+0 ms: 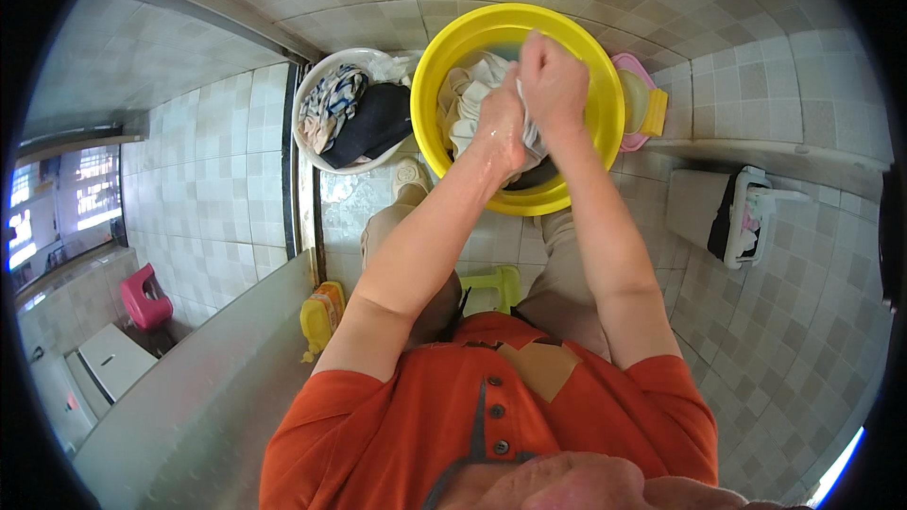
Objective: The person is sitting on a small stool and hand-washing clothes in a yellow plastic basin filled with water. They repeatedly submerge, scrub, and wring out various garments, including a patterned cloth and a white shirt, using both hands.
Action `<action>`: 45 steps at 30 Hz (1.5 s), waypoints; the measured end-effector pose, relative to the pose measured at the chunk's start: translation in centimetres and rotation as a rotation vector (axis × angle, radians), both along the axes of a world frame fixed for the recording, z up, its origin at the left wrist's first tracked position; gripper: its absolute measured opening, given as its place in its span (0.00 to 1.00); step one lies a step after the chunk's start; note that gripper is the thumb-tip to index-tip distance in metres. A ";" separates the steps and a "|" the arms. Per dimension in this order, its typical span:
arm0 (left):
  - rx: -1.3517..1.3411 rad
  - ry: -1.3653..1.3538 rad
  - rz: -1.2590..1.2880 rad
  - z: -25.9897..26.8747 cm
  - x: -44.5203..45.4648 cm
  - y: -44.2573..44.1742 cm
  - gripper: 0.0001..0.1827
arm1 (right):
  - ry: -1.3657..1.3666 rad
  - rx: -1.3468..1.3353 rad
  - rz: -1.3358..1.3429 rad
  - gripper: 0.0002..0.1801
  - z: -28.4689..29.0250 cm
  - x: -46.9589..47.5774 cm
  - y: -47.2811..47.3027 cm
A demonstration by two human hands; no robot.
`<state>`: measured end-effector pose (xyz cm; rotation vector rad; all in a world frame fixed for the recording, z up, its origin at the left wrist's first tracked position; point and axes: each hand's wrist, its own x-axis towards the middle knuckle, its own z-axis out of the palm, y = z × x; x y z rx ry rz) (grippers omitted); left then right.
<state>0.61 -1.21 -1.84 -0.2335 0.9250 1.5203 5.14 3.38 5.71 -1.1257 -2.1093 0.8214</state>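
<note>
My left hand (503, 120) and my right hand (558, 81) are close together over a large yellow plastic basin (517, 13). Both are closed on a white cloth (530, 129), part of which shows between them. The right hand is a fist, slightly farther from me than the left. My left wrist glistens with water. Under the hands, a white garment (473, 95) and a beige garment (446, 105) lie bunched in the basin. A dark garment (535, 178) sits by its near side. Bluish water shows at the far side. My fingertips are mostly hidden.
Left stands a white basin (297, 117) with a black garment (375, 120) and a patterned garment (333, 99). A pink basin (627, 65) and a yellow box-like object (657, 113) are right. Around me are a green stool (506, 287), yellow bottle (322, 315) and waste bin (698, 209).
</note>
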 end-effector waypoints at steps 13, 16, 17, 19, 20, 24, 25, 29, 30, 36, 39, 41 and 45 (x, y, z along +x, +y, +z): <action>1.034 -0.139 0.064 -9.1 -2.2 -1.5 0.20 | 0.036 0.409 0.117 0.13 -0.9 -0.5 -3.4; 0.313 0.040 0.016 -3.2 1.0 1.2 0.20 | 0.015 0.265 0.017 0.22 -6.2 1.5 1.1; -0.033 0.016 -0.014 2.7 2.1 1.1 0.20 | -0.098 0.144 -0.165 0.25 -5.1 2.2 3.5; 0.034 0.035 -0.081 2.6 1.1 0.2 0.26 | -0.007 -0.024 -0.116 0.27 -2.5 2.2 2.8; 0.019 0.037 -0.077 2.5 0.2 0.0 0.28 | 0.062 -0.078 -0.065 0.27 -2.6 2.1 2.8; -0.055 0.018 -0.027 5.3 -1.6 0.4 0.34 | 0.285 -0.320 0.214 0.26 -3.2 3.8 4.0; -0.078 0.020 0.006 5.8 -1.8 0.4 0.35 | 0.340 -0.388 0.316 0.26 -3.3 4.0 4.3; 0.011 0.097 -0.026 2.0 -3.2 0.2 0.35 | 0.002 -0.382 0.450 0.17 -2.3 3.6 2.9; 0.011 0.150 -0.055 1.7 -3.4 0.3 0.34 | 0.003 -0.435 0.431 0.12 -2.1 3.7 3.0; 0.081 0.591 -0.242 3.1 -3.3 0.0 0.21 | 0.625 -0.644 0.236 0.08 -2.2 5.0 5.1; 0.026 0.905 -0.368 3.2 -3.2 -0.5 0.21 | 0.920 -0.803 0.109 0.06 -2.4 5.8 6.4; 0.005 1.144 -0.523 2.1 -4.1 -0.8 0.20 | 1.055 -0.843 0.026 0.06 -2.6 6.3 7.1; 0.003 1.312 -0.729 2.3 -3.9 -1.1 0.17 | 1.089 -0.817 0.027 0.06 -2.8 7.9 7.5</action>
